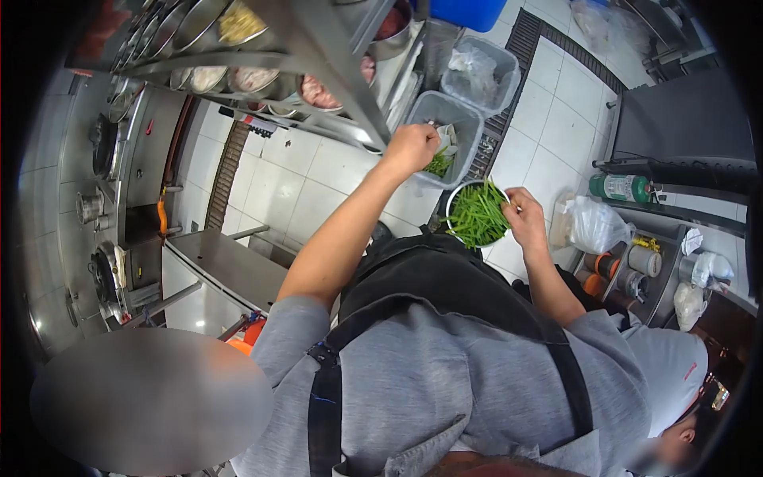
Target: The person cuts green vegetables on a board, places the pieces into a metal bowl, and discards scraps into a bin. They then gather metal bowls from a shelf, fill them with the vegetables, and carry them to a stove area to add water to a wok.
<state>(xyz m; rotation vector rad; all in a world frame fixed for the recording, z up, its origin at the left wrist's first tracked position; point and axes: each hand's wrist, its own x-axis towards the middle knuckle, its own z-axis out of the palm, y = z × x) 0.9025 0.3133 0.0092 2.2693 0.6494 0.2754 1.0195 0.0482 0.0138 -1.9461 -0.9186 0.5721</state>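
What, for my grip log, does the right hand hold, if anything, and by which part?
The right hand is at the edge of the bowl; whether it grips rim or green stems is unclear.

Green stalks [478, 216], black apron [405, 274], grey shirt [405, 362], white tiled floor [274, 187]

A white square-tiled floor [274, 187], crossed by dark slotted drain channels [229, 176], runs between a grey metal rack [340, 71] and a dark-grey cabinet [683, 119]; pale tiled wall [41, 230] at left.
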